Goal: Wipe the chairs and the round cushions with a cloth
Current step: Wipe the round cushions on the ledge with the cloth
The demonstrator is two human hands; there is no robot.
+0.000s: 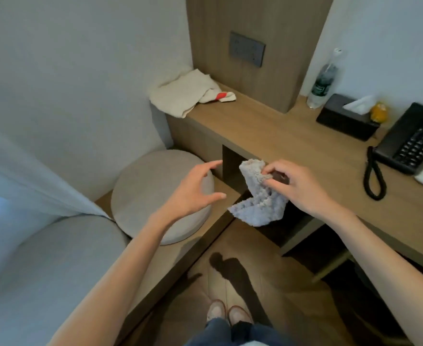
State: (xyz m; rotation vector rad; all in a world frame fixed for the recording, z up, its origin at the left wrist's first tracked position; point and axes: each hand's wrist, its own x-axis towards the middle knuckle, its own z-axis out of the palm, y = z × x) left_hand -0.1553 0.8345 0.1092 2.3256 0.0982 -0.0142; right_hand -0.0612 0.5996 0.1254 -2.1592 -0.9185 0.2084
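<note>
The nubbly pale blue-grey cloth (pixel 257 198) pinched by the right hand (pixel 297 188) is one plain colour throughout, its looped pile slightly mottled. Left of the grip, the round flat fabric cushion (pixel 150 196) is plain greyish beige. Nearer the person than that, a second round fabric cushion (pixel 55 270) is a paler, cooler grey. Beyond and right of the grip, the long wooden desk (pixel 292 143) is light brown with fine straight grain. Far beyond the grip to the left, the crumpled cream towel (pixel 180 96) carries one red stripe. Right of the grip, the push-button desk telephone (pixel 415 141) is black, and the rectangular tissue box (pixel 342 121) is black with a white tissue (pixel 360 104).
</note>
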